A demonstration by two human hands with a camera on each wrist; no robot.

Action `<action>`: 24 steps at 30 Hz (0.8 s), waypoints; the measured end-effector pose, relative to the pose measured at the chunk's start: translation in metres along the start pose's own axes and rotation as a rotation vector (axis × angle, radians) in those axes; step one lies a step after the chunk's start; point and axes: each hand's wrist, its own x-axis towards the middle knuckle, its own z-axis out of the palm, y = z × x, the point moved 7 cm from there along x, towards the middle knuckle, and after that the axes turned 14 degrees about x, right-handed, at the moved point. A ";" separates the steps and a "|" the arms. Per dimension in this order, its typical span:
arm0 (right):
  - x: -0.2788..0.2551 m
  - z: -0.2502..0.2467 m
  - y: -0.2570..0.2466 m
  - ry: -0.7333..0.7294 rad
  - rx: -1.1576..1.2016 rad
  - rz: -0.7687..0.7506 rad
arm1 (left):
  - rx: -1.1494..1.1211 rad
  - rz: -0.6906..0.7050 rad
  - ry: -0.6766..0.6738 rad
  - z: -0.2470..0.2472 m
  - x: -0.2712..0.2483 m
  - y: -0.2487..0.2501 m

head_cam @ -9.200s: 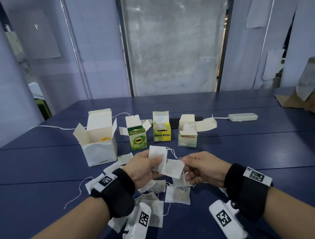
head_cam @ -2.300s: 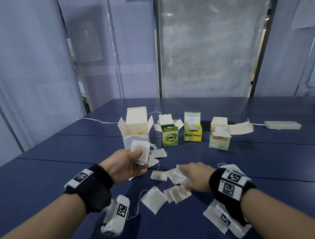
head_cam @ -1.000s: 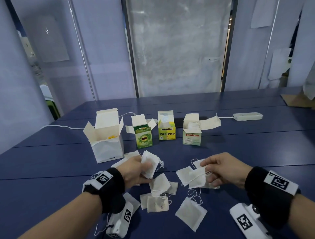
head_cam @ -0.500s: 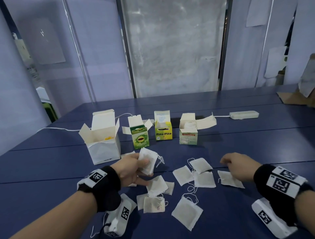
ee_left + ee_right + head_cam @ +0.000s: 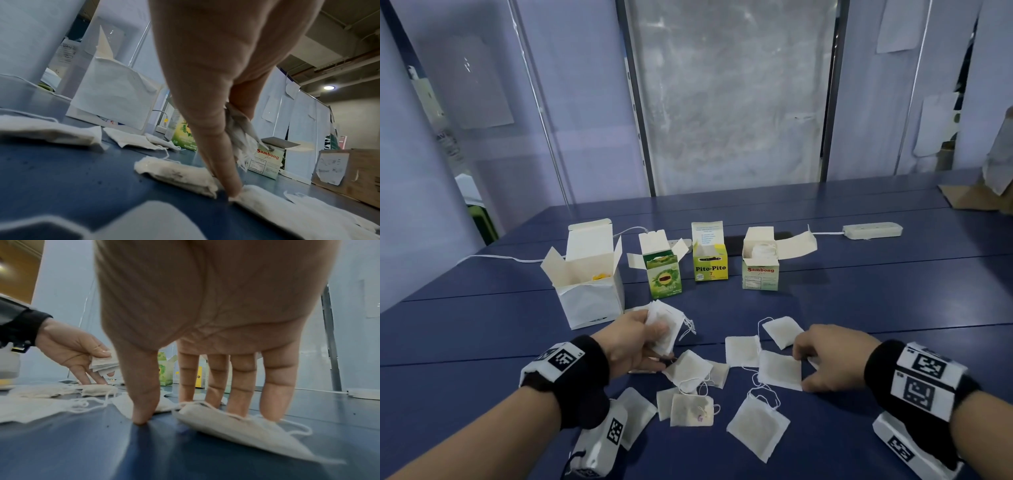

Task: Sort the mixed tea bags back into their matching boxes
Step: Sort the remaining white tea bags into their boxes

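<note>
Four open boxes stand in a row: a plain white box (image 5: pixel 589 291), a green tea box (image 5: pixel 664 277), a yellow Pito-Pito box (image 5: pixel 710 265) and a Sambong box (image 5: pixel 760 274). Loose tea bags lie in front of them, among them one in the middle (image 5: pixel 779 370) and one nearer me (image 5: pixel 756 426). My left hand (image 5: pixel 650 337) pinches a small stack of tea bags (image 5: pixel 666 325) between thumb and forefinger, while its lower fingers touch bags on the table. My right hand (image 5: pixel 822 359) stands on straight fingers on a tea bag (image 5: pixel 236 423), thumb tip on the table.
The dark blue table (image 5: pixel 482 342) runs wide to both sides. A white power strip (image 5: pixel 871 230) with its cable lies behind the boxes. Cardboard (image 5: pixel 976 195) sits at the far right edge. Curtained panels close off the back.
My right hand has moved left and towards me, from the bag at the far right to the middle bags. My left hand keeps its stack and has sunk closer to the table.
</note>
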 end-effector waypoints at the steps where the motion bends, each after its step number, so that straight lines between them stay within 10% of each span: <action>1: -0.001 0.000 -0.002 0.003 0.003 -0.017 | 0.004 0.002 0.001 -0.001 -0.001 0.000; 24: 0.007 0.010 -0.068 -0.096 -0.001 -0.169 | -0.124 0.037 0.248 -0.100 -0.037 -0.019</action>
